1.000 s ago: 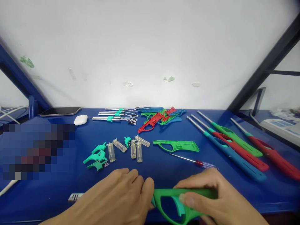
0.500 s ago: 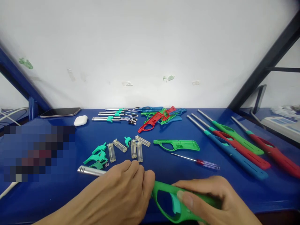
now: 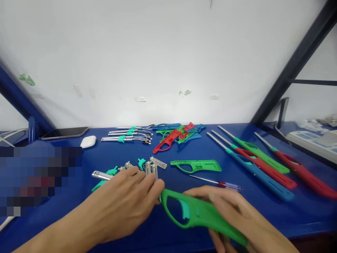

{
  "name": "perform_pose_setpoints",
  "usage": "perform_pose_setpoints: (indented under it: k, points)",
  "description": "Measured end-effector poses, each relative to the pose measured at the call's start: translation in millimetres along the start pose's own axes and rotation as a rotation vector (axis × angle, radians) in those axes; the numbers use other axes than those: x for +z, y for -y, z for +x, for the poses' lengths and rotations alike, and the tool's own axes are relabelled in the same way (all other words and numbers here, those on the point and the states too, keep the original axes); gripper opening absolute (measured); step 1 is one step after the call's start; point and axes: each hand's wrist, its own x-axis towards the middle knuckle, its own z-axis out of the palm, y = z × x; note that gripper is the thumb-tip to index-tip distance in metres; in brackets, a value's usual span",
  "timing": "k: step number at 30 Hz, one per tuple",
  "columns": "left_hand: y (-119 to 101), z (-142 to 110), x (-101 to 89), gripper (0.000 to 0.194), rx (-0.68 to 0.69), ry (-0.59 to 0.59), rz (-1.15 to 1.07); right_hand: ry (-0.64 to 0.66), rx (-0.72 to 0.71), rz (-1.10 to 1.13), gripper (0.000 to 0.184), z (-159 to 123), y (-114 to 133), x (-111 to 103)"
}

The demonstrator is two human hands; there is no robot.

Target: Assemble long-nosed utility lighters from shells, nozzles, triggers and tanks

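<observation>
A green long-nosed gas lighter, with a teal trigger and a metal tube, lies across both hands. My left hand is wrapped round its front part, and the tube's tip sticks out beyond the wrist side. My right hand grips the handle, thumb on top and fingers underneath. Just behind my left hand are clear fuel tanks and teal plastic parts, partly covered by it. A screwdriver with a clear purple and red handle and a green half shell lie beyond my right hand.
Assembled lighters in blue, red and green lie at the right. Metal tubes with wires and a pile of coloured half shells are at the back. A phone and white case sit at the back left.
Both hands have moved a little away from me and left with the green lighter. My right thumb has shifted back along the handle, exposing more of its side.
</observation>
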Motion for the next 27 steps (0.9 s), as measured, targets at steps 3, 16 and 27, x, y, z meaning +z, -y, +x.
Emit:
perform_pose_setpoints:
  k: [3,16,27]
  points:
    - [7,-8,-2.1,0.017,-0.068,0.047,-0.064,-0.023,-0.063,0.05,0.08,0,6,-6]
    - [-13,-36,16.8,0.038,-0.188,-0.217,-0.136,-0.281,-0.519,-0.538,0.057,11,5,-9]
    - [-25,-46,18.3,0.033,-0.216,-0.266,-0.169,-0.595,-1.029,-1.094,0.045,8,-8,-3]
